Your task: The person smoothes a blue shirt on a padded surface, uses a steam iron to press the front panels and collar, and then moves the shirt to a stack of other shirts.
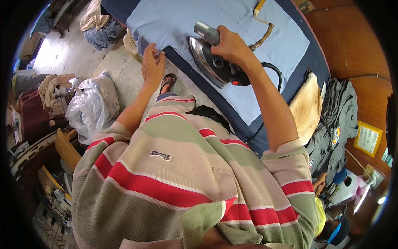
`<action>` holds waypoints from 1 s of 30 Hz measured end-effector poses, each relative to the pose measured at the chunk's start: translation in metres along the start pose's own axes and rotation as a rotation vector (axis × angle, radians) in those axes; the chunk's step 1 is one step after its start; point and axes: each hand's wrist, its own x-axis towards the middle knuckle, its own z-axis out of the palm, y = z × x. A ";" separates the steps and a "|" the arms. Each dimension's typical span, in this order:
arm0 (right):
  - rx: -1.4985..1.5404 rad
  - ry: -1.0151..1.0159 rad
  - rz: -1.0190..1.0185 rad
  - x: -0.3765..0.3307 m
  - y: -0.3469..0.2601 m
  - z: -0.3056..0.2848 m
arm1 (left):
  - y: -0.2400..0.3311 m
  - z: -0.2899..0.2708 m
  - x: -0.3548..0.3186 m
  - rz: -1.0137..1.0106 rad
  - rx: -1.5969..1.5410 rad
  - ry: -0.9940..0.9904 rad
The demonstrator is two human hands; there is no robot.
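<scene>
My right hand (231, 45) grips the handle of a silver and black clothes iron (211, 62) that rests on a light blue cloth (182, 20). The cloth is spread over a dark blue padded ironing table (317, 56). My left hand (152, 64) pinches the near edge of the cloth at the table's side, to the left of the iron. A black cord (273, 70) and a braided tan hose (263, 38) lead away from the iron across the cloth. My striped shirt fills the lower part of the view.
A pile of grey garments (336, 120) and a tan pad (306, 108) lie on the table's right end. A clear plastic bag (91, 106) and heaps of clothes (97, 25) sit on the floor at left. A wooden wall (356, 41) stands right; my sandalled foot (168, 83) is below the table edge.
</scene>
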 end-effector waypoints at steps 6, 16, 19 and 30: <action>-0.011 -0.025 -0.018 0.005 -0.011 0.003 | -0.015 -0.009 0.037 0.391 0.314 -0.071; -0.010 -0.106 0.045 0.010 -0.021 -0.003 | -0.014 -0.047 0.103 0.443 0.303 -0.524; -0.005 -0.189 -0.044 0.011 -0.021 -0.001 | -0.010 -0.049 0.104 0.403 0.286 -0.562; -0.087 -0.213 -0.167 0.039 -0.057 0.011 | -0.013 -0.045 0.103 0.353 0.269 -0.584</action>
